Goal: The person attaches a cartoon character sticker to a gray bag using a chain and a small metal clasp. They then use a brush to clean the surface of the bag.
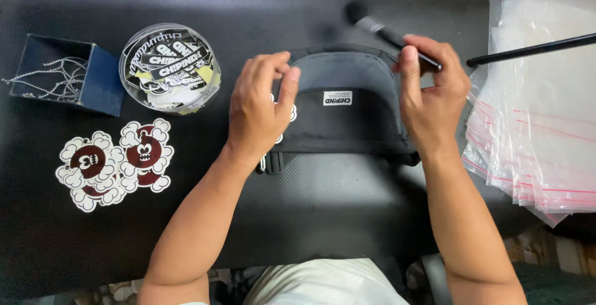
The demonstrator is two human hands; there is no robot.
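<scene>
**Both hands on a small black pouch at mid-frame**

A small black and grey pouch [347, 103] with a white label lies at the centre of the black bench [323, 199]. The left hand [261, 106] rests on the pouch's left edge, fingers curled and pinching the fabric near its top corner; a white-edged sticker peeks out under this hand. The right hand [431, 97] sits at the pouch's right edge, thumb pressed down on the fabric, while its fingers are closed around a black brush [388, 33] whose dark, blurred head points toward the upper middle of the frame.

At the right, a stack of clear zip bags with red seal lines [540, 119] lies spread out, with a thin black rod [534, 49] across its top. At the upper left stand a round clear tub of black-and-white stickers [169, 69] and a dark blue box holding silver chains [62, 75]. Below them, at the left, lie cloud-shaped red and white stickers [115, 162].
</scene>
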